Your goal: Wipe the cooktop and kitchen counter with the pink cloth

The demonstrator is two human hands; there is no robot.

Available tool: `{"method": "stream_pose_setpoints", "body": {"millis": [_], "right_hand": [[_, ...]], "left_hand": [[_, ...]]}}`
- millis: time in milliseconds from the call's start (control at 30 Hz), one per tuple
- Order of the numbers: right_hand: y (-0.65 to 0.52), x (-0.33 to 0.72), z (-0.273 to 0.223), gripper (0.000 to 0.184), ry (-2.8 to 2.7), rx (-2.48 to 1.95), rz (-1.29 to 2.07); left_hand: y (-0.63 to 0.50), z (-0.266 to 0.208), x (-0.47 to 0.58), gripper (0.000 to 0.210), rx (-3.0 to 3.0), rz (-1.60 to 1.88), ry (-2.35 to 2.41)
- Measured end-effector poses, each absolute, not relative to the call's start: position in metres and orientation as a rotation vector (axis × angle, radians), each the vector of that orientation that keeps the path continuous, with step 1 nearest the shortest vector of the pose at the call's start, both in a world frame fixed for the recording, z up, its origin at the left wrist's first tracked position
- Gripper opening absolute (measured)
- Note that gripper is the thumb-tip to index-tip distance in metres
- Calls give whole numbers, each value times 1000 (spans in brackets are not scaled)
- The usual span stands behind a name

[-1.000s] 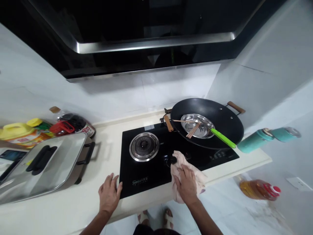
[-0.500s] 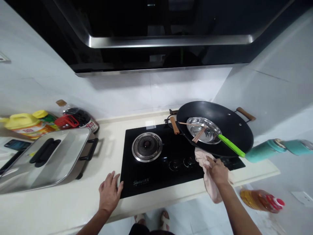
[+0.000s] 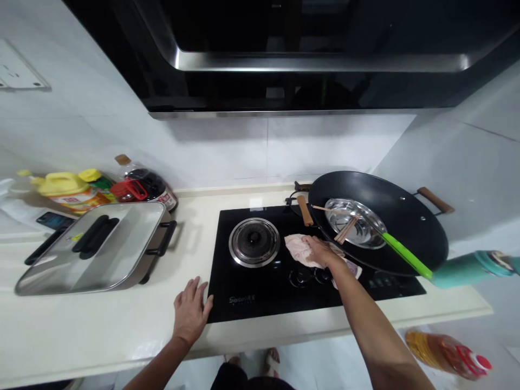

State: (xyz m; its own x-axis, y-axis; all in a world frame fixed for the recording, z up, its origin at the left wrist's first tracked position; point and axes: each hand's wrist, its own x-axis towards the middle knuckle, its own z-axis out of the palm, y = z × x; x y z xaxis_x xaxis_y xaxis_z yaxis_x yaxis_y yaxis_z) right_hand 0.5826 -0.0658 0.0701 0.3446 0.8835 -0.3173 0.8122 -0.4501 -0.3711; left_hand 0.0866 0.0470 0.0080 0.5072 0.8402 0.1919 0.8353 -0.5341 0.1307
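Observation:
On the black glass gas hob (image 3: 252, 287), my right hand (image 3: 320, 252) presses a pale pink cloth (image 3: 297, 248) flat, between the left burner (image 3: 254, 242) and the wok. Part of the cloth trails under my wrist, by the control knobs (image 3: 300, 278). My left hand (image 3: 190, 310) lies flat on the counter with its fingers spread, its thumb at the hob's left edge. To the right sits a large black wok (image 3: 418, 233) with wooden handles. Inside it are a metal bowl (image 3: 365, 236), chopsticks (image 3: 346, 229) and a utensil with a green handle (image 3: 406, 254).
A lidded electric pan (image 3: 134, 249) stands on the left counter, with bottles (image 3: 150, 187) behind it. The range hood (image 3: 304, 86) overhangs the hob. Teal containers (image 3: 459, 270) stand at the right end, and an oil bottle (image 3: 444, 352) is lower down.
My right hand has slid the cloth left and away from me, from the hob's front edge to beside the left burner. My left hand stays at the hob's edge. The view has shifted left.

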Motion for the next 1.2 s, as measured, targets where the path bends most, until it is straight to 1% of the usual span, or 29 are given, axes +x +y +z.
{"method": "stream_pose_setpoints", "body": {"millis": [167,333,467,567,667,733,800,900,1000,1200], "right_hand": [[-47,539,79,58,-1683,-2399,755],[-47,482,89,55,-1925,-2200,836],[-43,425,87,51,-2090,-2005,851],[-44,376,79,53,-2175,-1881,751],[-51,344,74,52,-2117,-1960,627],[-57,339,74,55,-2049,-2076,552],[-65,346,72,62,-1969,-2182,487],[-83,361,65,68,-1820,-2285,457],[-110,371,53,63,-1708,-2337,409],[-180,398,29,55,-1772,-2177,297]], "left_hand": [[45,9,88,46,2696,367,1503],[44,9,90,45,2675,400,1497],[43,10,90,45,2684,413,1496],[43,10,91,45,2688,424,1501],[44,10,90,46,2691,427,1495],[45,10,90,45,2700,432,1491],[45,11,90,45,2709,439,1488],[46,12,90,45,2706,444,1489],[46,13,91,45,2704,437,1487],[47,15,92,46,2716,428,1495]]}}
